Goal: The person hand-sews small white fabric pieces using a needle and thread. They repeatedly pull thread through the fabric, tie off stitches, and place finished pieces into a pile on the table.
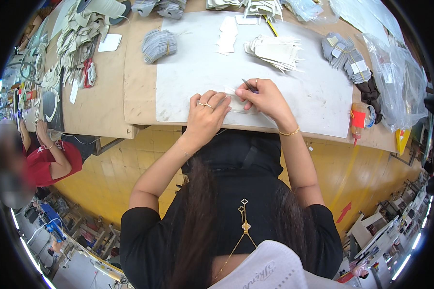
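Observation:
At the table's near edge, my left hand [206, 115] has its fingers bent and pressed on a small pale piece [237, 106]. That piece is mostly hidden under the fingers and blends with the white sheet beneath. Just to the right, my right hand [266, 98] is closed around a slim dark pen-like tool [248, 85]; its exact kind is unclear. The right thumb and fingertips are close to the pale piece. Beyond the hands lie a bundle of off-white cut pieces [275, 52] and a few white pieces [227, 36].
A grey banded bundle [159, 46] stands left, another grey bundle [345, 55] right. Near the right edge are a bottle with a red tip [357, 120] and clear plastic bags [395, 82]. Off-white pieces [74, 41] heap at far left. A co-worker in red [58, 161] sits left.

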A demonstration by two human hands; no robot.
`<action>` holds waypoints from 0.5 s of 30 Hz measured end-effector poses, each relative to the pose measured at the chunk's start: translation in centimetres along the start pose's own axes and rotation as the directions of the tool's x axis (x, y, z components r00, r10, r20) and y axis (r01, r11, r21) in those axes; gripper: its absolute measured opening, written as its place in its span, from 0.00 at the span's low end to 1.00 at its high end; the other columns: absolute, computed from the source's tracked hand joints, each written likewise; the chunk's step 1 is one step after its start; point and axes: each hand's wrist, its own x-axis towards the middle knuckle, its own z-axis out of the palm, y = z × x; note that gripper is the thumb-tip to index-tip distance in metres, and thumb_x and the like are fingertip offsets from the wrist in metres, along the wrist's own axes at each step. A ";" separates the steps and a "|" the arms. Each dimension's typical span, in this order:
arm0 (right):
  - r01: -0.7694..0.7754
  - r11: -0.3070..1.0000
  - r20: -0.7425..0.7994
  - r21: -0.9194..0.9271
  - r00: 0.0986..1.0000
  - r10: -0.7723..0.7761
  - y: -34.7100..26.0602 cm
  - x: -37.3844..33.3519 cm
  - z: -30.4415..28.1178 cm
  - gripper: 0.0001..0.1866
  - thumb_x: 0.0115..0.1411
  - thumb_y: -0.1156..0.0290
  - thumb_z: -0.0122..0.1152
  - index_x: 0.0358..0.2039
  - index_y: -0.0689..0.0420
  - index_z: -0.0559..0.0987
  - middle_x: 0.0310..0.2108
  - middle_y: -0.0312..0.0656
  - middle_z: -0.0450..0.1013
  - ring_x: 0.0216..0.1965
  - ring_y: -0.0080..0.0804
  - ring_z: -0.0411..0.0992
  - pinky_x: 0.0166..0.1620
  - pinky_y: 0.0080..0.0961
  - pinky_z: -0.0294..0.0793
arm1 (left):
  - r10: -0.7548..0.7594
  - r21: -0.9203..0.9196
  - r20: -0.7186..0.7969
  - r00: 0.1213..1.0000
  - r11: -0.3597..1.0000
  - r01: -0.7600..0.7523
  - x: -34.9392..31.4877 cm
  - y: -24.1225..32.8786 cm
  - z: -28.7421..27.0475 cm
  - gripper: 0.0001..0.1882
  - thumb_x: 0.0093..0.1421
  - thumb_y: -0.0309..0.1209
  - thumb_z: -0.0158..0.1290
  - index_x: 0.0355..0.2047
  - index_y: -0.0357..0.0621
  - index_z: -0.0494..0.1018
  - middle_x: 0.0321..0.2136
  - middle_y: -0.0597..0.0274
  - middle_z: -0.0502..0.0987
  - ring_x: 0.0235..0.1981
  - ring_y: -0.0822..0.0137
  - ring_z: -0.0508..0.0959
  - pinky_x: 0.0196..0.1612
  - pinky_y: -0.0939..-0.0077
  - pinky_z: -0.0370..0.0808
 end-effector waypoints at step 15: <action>0.002 0.964 -0.031 -0.265 0.999 -0.011 -1.0 2.2 1.3 0.14 0.58 0.66 0.67 0.30 0.67 0.83 0.18 0.42 0.77 0.20 0.23 0.78 0.24 0.20 0.76 | -0.001 -0.022 -0.007 1.000 1.000 0.001 -0.2 -0.3 0.2 0.16 0.57 0.32 0.63 0.46 0.45 0.78 0.52 0.64 0.75 0.53 0.63 0.73 0.53 0.58 0.63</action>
